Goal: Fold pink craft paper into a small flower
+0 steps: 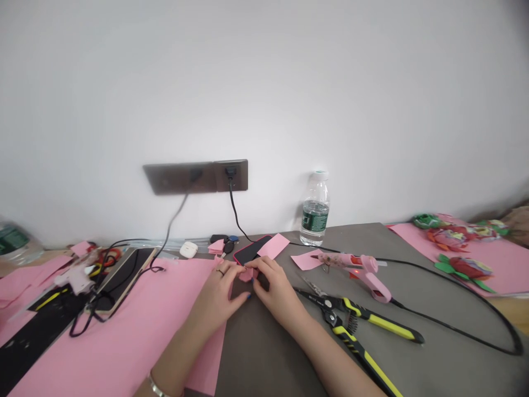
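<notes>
A small pink paper piece (247, 274) sits at the fingertips of both hands, the right hand (273, 288) pinching it between thumb and forefinger, the left hand (218, 288) meeting it with its thumb apart; whether those left fingers clamp it cannot be told. A harder pinch could crease or tear the thin paper. At 3 o'clock lies one pink glue gun (370, 282), its red light lit; if hot, its nozzle could scorch or smear the loose slip (303, 261) beside it, and a sweep of the right forearm could knock the pliers (382, 322), one pair, at 4 o'clock. Counted outward: one phone (248, 252) at 12; one slip (274, 245) overlapping it toward 1; one white case (189, 250) at 10; one large pink sheet (165, 309) at 8; two bottles, one (314, 215) between 1 and 2, another (14, 242) at 9. The paper flowers (471, 268) far off at 3 overlap too much to count.
</notes>
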The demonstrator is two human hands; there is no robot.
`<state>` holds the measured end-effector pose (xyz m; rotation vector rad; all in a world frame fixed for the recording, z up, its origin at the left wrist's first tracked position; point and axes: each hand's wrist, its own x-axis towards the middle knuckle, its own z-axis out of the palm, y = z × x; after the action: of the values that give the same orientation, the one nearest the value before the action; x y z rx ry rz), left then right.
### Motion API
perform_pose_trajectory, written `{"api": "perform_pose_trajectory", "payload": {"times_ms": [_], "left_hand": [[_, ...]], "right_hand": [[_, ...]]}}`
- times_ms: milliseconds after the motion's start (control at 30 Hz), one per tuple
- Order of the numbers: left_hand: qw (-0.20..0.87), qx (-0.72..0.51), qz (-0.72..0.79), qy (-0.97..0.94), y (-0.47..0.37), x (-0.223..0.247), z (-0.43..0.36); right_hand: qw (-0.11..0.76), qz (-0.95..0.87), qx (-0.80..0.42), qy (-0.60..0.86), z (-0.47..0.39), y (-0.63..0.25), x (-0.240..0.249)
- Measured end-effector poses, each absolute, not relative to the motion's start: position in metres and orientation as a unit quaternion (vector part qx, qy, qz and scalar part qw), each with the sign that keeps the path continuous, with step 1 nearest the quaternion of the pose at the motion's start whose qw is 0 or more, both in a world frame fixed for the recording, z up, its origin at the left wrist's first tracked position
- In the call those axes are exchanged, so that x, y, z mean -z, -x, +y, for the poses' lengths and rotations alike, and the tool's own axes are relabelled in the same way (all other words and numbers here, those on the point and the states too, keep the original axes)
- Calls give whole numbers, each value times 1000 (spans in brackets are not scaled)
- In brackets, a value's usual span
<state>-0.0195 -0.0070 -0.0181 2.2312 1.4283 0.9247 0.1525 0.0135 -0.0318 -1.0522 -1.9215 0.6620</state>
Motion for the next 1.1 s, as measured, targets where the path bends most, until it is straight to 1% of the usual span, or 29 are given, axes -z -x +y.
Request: {"api": "perform_pose_trajectory", "payload": {"times_ms": [133, 300, 433, 567, 667, 767, 933, 1100], "left_hand": [[179, -352, 524, -755, 22, 24, -2], [219, -348, 533, -740, 22, 23, 0], [243, -358, 537, -724, 18, 21, -2], [304, -402, 536, -677, 16, 22, -3], [359, -440, 533, -628, 16, 23, -3], [389, -464, 517, -604, 14, 21, -3], [401, -457, 496, -620, 12, 17, -6], [412, -457, 479, -626, 9, 13, -7]], "right_hand": [[426, -747, -304, 409, 13, -152, 29], [453, -721, -338, 401, 13, -152, 32], [451, -699, -360, 423, 14, -151, 32], [471, -679, -381, 415, 15, -151, 31], [502, -656, -394, 403, 15, -150, 31], [528, -642, -401, 384, 14, -150, 30], [532, -665, -369, 373, 12, -149, 28], [546, -633, -408, 368, 12, -149, 29]]}}
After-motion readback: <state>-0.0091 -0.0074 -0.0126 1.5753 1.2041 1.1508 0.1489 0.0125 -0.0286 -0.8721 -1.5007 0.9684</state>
